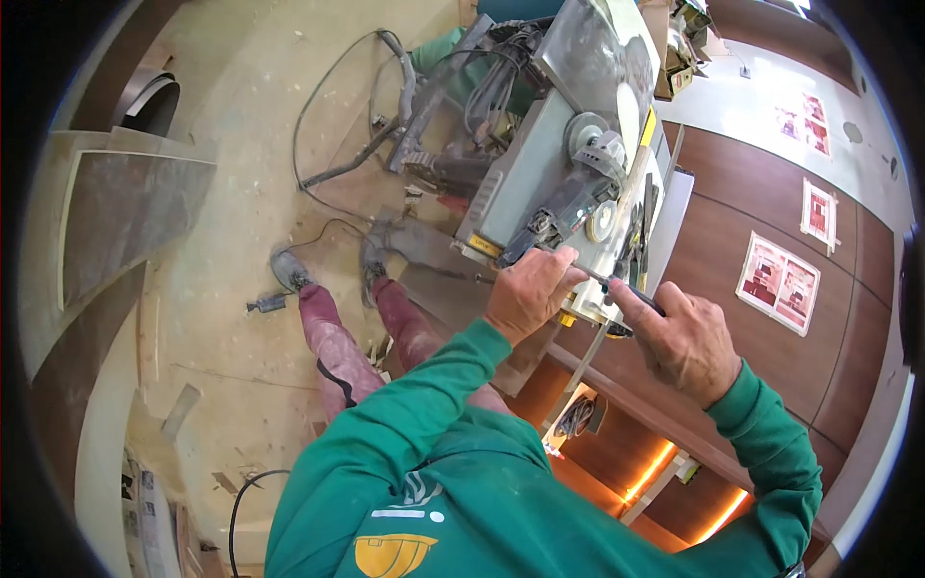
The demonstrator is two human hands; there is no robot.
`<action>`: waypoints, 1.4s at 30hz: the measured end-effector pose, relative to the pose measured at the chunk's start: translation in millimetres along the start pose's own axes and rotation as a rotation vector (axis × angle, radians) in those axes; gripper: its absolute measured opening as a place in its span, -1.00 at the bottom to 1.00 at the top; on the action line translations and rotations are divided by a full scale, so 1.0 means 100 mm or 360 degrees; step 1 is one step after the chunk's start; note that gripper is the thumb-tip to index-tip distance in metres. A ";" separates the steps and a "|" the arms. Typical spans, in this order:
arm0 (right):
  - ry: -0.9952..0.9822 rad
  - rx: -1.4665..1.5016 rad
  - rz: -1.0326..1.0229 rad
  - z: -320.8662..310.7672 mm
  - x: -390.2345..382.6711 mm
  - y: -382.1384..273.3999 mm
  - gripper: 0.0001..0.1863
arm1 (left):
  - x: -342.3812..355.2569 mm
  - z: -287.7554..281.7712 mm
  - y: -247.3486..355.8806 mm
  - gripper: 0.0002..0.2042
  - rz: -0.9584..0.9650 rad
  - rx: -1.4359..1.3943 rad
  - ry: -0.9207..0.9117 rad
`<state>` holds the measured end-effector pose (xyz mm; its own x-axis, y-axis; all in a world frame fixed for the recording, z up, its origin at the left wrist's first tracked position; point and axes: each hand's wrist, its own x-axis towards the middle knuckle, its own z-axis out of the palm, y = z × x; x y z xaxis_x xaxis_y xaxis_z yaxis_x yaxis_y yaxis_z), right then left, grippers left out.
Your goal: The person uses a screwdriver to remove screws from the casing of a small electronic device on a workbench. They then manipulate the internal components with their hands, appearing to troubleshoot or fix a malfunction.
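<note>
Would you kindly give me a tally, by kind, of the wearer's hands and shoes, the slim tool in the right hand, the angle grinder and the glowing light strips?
Hands: 2 (left hand, right hand)
Slim tool: 1
Angle grinder: 1
Shoes: 2
Glowing light strips: 2
Total: 8

"Any print near the angle grinder [561, 204]?"
"Below it, yes! Across the green sweatshirt [520, 501], white lettering [421, 493] breaks up in the folds, right above a yellow hard-hat emblem [392, 556]. No whole word comes through."
"And right of the grinder?"
"Here's a red-and-white printed sheet [779, 282], taped to a brown panel [723, 193], and it's all pictures from here."
"Lower left of the grinder?"
"A yellow label [485, 245] on the grey casing [520, 173], perhaps lettered, but too small to read."
</note>
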<state>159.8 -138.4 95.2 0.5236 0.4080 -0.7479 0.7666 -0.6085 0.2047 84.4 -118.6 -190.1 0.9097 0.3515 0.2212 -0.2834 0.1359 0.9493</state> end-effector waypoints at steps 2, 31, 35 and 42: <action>0.0090 0.0377 0.0166 0.07 -0.03 -0.02 -0.35 | -0.01 -0.01 0.02 -0.68 -0.0017 0.0002 0.0000; -0.0133 -0.0238 -0.0298 -0.02 0.08 0.05 -0.32 | -0.01 -0.02 0.00 -0.63 -0.0043 -0.0018 -0.0044; -0.0033 0.0012 -0.0168 0.02 0.08 0.07 -0.33 | 0.01 -0.03 0.01 -0.61 0.0004 -0.0012 -0.0022; 0.0032 0.0383 0.0200 0.08 0.07 -0.04 -0.31 | -0.01 -0.05 -0.01 -0.60 -0.0031 0.0009 -0.0109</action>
<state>157.1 -138.3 84.2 0.6180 0.3310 -0.7131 0.5860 -0.7986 0.1373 82.2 -114.8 -192.2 0.9337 0.2848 0.2171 -0.2637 0.1367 0.9549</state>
